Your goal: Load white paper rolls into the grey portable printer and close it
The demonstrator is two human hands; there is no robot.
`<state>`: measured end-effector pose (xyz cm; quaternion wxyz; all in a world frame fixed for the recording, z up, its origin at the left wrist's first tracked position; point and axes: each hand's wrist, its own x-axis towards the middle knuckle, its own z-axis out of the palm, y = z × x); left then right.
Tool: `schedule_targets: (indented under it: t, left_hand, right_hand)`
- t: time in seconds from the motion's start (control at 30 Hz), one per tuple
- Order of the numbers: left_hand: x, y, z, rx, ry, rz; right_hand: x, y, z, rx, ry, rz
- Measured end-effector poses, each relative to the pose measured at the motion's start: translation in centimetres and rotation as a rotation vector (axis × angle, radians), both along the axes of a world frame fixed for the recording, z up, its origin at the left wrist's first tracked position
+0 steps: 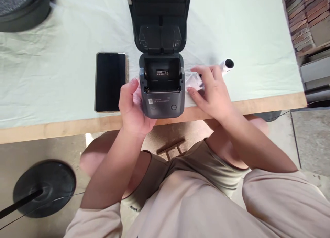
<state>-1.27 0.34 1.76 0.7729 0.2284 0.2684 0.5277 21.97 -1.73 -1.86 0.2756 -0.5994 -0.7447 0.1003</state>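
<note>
A dark grey label printer (163,105) stands at the table's front edge with its lid (160,21) raised. Inside, its paper bay (162,73) shows a small printed label and no roll. My left hand (134,107) is closed around the printer's left side, thumb up along it. To the right of the printer, my right hand (212,88) curls over a white tube-shaped object (194,81), thumb and fingers on either side. This object's far end is round and dark; its middle is hidden under my fingers, and I cannot make out its kind.
A phone (110,82) with a dark screen lies left of the printer. At the far left back sits a round black object (24,11). The pale cloth (64,76) stops short of the wooden table edge (64,129). Stacked brick-like pieces (306,18) are beyond the right side.
</note>
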Motion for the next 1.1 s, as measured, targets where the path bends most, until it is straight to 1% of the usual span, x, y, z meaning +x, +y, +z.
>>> schedule_targets:
  t: [0.1, 0.13, 0.2, 0.27, 0.33, 0.4, 0.43, 0.5, 0.6, 0.7, 0.83, 0.97, 1.1]
  left_hand:
    - [-0.2, -0.1, -0.2, -0.013, -0.038, 0.015]
    - [-0.2, -0.1, -0.3, -0.022, -0.055, 0.018]
    - [-0.2, -0.1, -0.3, -0.041, -0.081, 0.026]
    - [-0.2, -0.1, -0.2, -0.06, -0.079, 0.041]
    - [0.0, -0.1, -0.1, -0.062, -0.036, 0.052]
    - [0.1, -0.1, 0.1, -0.049, 0.024, 0.046]
    - [0.1, -0.2, 0.2, -0.041, 0.05, 0.044]
    - [0.1, -0.1, 0.3, -0.03, 0.083, 0.041]
    - [0.1, -0.1, 0.2, -0.015, 0.107, 0.033]
    - [0.0, 0.0, -0.2, 0.002, 0.082, 0.032]
    - [-0.1, 0.0, -0.6, 0.005, 0.008, 0.039]
    - [-0.2, 0.0, -0.6, -0.002, 0.039, 0.018]
    - [-0.2, 0.0, -0.5, -0.008, 0.093, 0.02]
  right_hand:
    - [-0.2, 0.5, -0.5, 0.04, 0.102, -0.002]
    - [-0.3, 0.5, -0.5, 0.057, 0.191, -0.001]
    - [-0.5, 0.2, -0.2, 0.04, 0.469, -0.012]
    - [-0.6, 0.0, 0.3, -0.084, 0.815, -0.046]
    - [-0.6, -0.2, 0.7, -0.288, 1.112, -0.063]
    - [-0.5, -0.2, 1.0, -0.45, 1.31, -0.041]
    - [-0.4, -0.2, 1.0, -0.487, 1.365, -0.029]
    - [-0.3, -0.1, 1.0, -0.491, 1.4, -0.035]
    - [-0.3, -0.2, 0.8, -0.437, 1.364, -0.088]
    - [-0.5, -0.5, 0.6, -0.394, 1.322, -0.106]
    - [-0.6, -0.8, 0.4, -0.353, 1.308, -0.062]
    - [-0.3, -1.1, 0.2, -0.332, 1.321, -0.008]
    - [0.4, -1.5, -0.3, -0.346, 1.343, -0.01]
